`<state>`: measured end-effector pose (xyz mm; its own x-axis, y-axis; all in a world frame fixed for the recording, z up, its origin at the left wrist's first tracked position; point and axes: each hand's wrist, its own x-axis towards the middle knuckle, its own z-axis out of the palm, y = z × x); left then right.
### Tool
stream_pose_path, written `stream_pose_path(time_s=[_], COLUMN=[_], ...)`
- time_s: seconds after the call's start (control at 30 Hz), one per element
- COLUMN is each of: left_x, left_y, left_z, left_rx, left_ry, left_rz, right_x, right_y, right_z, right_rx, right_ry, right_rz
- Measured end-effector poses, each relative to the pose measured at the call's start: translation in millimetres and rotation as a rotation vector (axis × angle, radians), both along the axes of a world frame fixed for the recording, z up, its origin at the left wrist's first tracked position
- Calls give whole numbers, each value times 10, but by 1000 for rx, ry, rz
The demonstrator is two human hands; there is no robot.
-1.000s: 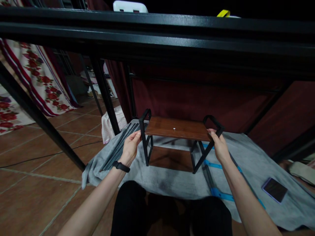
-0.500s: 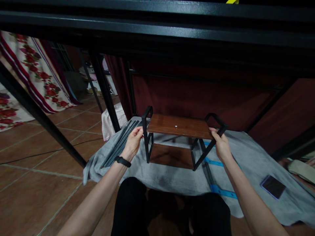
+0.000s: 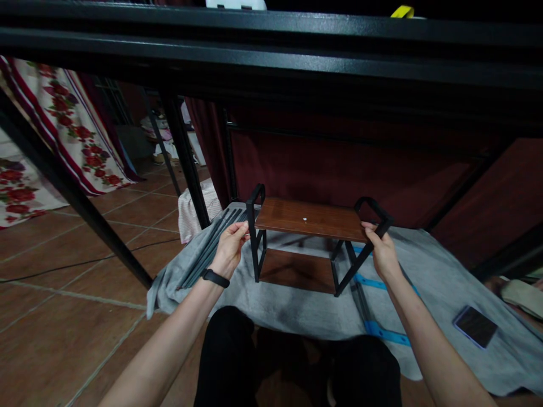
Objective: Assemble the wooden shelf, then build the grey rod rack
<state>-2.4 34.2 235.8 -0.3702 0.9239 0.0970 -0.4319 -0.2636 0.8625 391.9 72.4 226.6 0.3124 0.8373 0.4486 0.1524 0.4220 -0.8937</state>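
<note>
A small two-tier shelf rack [image 3: 311, 217] stands upright on a grey cloth [image 3: 297, 316], with brown wood-look boards and black looped end frames. At its left end, my left hand [image 3: 231, 246] is closed, thumb and fingertips pinched against the outer side of the black post. Any small part between those fingertips is hidden. My right hand [image 3: 382, 251] grips the right end frame, its thumb by the corner of the upper board. A small pale spot [image 3: 304, 219] shows on that board. The lower board [image 3: 297, 270] sits between the legs near the cloth.
Grey rods [image 3: 207, 251] lie on the cloth at left. Blue-and-grey frame parts [image 3: 388, 333] and a phone [image 3: 475, 326] lie at right. A black metal beam [image 3: 271, 51] crosses above, and a slanting black post [image 3: 85, 198] stands at left. A cable [image 3: 85, 263] runs over the tiles.
The view has tipped up slightly, so a white object now shows at the top edge. Both hands keep their places on the shelf rack, which has not visibly moved.
</note>
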Motion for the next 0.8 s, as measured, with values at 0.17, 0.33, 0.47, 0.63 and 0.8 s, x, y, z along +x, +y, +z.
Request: stream_pose_path(time_s=[0.17, 0.33, 0.47, 0.63, 0.8], left_x=[80, 83, 59, 62, 75], left_y=[-38, -60, -4, 10, -15], left_z=[3, -4, -20, -23, -12], left_rx=[44, 46, 32, 32, 40], left_ry=[14, -19, -20, -28, -49], left_rz=[42, 62, 72, 22, 8], right_x=[21, 13, -1, 24, 29], right_y=[8, 18, 10, 9, 9], right_z=[-15, -15, -6, -4, 4], right_rx=[-5, 0, 5, 9, 11], right_ry=[28, 25, 12, 28, 36], right_rz=[-1, 15, 12, 8, 16])
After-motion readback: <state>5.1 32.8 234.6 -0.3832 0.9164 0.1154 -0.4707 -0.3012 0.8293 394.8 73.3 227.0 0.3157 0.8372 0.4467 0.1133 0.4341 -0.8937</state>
